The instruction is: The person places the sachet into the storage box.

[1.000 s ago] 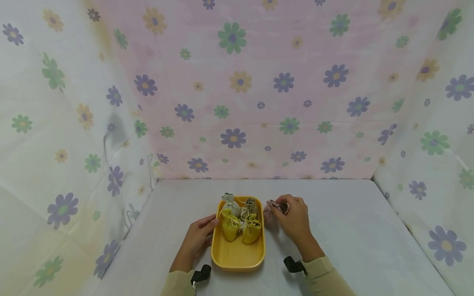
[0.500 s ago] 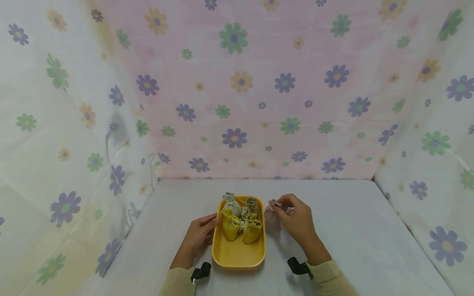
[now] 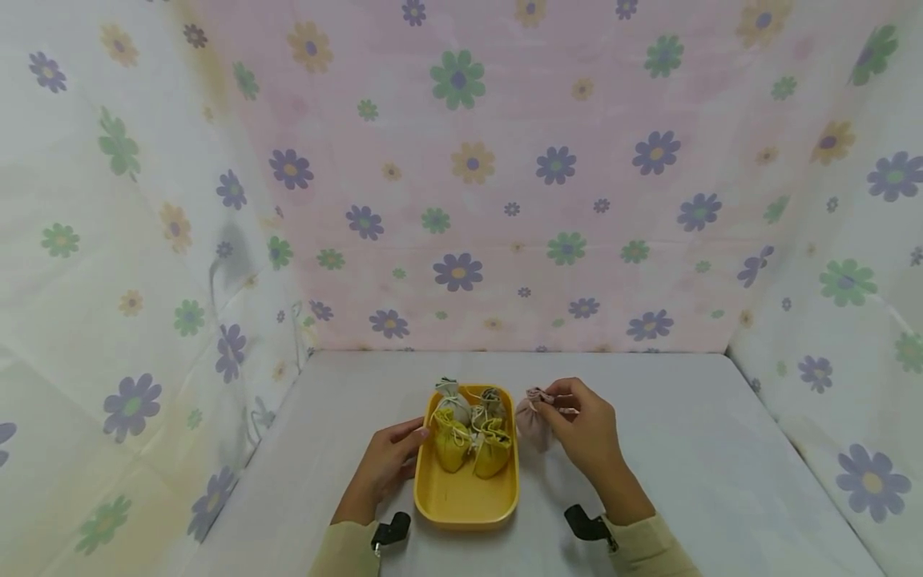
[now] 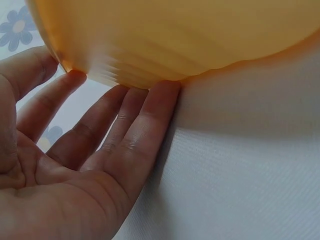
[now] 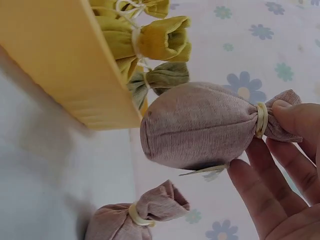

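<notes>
My right hand (image 3: 587, 421) pinches a dusty-pink drawstring pouch (image 5: 200, 125) by its gathered neck, thumb above the pale cord and fingers below. The pouch hangs just right of a yellow tray (image 3: 465, 501). Lower in the right wrist view, a second pink pouch (image 5: 122, 222) stands on the table, mostly hidden by the hand in the head view. My left hand (image 3: 389, 461) lies along the tray's left side, its extended fingertips (image 4: 165, 92) against the outer wall. Inside the tray are two yellow pouches (image 3: 452, 453), a pale grey pouch (image 3: 451, 401) and an olive pouch (image 3: 492, 401).
All the pouches in the tray stand toward its far end. A white-covered table (image 3: 692, 465) extends on both sides of it. Flowered cloth walls (image 3: 505, 264) close off the back, left and right.
My right hand has shifted slightly right and turned, and the pink pouch it holds now shows more of its body. The left hand stays at the tray.
</notes>
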The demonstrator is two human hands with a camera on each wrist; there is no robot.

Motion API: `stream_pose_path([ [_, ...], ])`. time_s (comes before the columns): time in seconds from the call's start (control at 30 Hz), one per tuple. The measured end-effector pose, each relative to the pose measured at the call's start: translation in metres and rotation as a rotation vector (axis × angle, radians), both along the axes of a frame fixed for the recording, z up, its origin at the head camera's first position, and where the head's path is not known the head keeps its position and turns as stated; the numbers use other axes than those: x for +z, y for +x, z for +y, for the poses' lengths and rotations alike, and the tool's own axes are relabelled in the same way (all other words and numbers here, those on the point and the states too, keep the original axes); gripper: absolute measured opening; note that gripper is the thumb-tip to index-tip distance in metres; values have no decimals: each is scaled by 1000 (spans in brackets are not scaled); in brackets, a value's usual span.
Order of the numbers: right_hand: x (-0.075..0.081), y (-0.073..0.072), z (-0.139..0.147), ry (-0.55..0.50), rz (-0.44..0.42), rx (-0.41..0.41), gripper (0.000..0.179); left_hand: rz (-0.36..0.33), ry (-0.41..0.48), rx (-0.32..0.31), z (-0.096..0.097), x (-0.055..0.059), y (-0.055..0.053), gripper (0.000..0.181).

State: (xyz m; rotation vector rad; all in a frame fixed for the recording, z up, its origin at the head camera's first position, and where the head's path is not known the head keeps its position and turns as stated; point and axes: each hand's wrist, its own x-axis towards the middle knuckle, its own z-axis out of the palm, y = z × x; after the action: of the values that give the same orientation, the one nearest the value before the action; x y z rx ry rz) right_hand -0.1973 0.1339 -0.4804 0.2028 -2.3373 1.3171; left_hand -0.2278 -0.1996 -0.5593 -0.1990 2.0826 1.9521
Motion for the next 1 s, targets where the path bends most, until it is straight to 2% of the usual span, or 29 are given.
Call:
stream_pose_path([
  [0.43,18,9,-2,-27,73,39,24,-17,3,-26,3,4,-1,58],
  [0.5,21,9,-3,-35,83,49,24,-25,-21,-43,3,7,-1,59],
  [0.67,28,13,-9,-50,100,91,24,-35,-145,-84,3,14,-2,63],
  [0.73,29,15,-12,-53,107,110,23,-38,-164,-88,4,15,-2,62],
  [1.0,31,19,-24,-109,138,204,22,-40,-138,-70,8,15,-1,58],
])
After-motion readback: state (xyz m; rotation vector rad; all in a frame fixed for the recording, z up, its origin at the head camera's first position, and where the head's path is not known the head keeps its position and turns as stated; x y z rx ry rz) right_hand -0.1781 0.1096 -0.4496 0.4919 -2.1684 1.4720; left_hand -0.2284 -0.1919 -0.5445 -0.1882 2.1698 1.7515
